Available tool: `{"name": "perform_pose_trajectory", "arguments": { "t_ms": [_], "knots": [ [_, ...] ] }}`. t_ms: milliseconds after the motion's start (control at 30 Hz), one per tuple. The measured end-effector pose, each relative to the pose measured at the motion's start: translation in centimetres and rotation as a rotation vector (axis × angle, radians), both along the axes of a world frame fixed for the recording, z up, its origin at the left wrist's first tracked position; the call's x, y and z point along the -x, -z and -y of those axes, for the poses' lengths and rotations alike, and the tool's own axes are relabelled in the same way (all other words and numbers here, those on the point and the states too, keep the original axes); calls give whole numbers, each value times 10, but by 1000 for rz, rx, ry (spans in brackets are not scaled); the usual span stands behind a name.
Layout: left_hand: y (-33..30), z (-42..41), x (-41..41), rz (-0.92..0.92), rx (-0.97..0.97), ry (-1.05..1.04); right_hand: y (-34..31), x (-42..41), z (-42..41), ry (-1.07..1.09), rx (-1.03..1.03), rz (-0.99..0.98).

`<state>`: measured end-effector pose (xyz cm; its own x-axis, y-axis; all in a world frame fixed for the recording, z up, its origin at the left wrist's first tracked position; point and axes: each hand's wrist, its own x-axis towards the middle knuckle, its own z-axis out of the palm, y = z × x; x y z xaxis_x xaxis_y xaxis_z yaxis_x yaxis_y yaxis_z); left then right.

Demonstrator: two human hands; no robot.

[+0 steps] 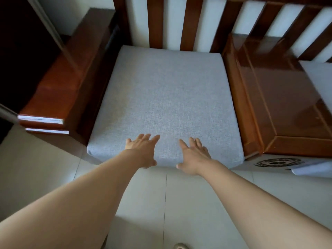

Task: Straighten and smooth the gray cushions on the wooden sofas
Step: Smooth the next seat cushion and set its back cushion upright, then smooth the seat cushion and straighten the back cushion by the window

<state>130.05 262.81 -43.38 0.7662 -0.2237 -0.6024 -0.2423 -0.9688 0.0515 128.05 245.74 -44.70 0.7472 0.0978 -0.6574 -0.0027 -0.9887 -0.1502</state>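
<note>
A square gray cushion lies flat on the seat of a wooden sofa, its front edge hanging slightly past the frame. My left hand rests flat on the cushion near the front edge, fingers straight and spread. My right hand lies flat beside it, fingers straight, thumb over the front edge. A slatted wooden backrest stands behind the cushion. The corner of a second gray cushion shows at the far right.
A wide wooden armrest borders the cushion on the left. A glossy wooden side table sits on the right between the two seats. Pale floor tiles lie below. A pale cloth hangs at the right.
</note>
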Motion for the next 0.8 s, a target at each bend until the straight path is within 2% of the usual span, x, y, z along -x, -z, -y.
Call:
{"name": "perform_pose_trajectory", "arguments": {
  "t_ms": [200,433,633,800],
  "knots": [
    [-104,-12,33,37,45,-19,-94,39,-11,11,-2,54],
    [-204,-13,70,74,49,52,-191,82,-23,103,-9,90],
    [-259,-31,91,111,63,70,-253,102,-30,152,-24,153],
    [-293,-56,98,138,81,-19,-290,111,-32,173,-38,146]
  ]
}}
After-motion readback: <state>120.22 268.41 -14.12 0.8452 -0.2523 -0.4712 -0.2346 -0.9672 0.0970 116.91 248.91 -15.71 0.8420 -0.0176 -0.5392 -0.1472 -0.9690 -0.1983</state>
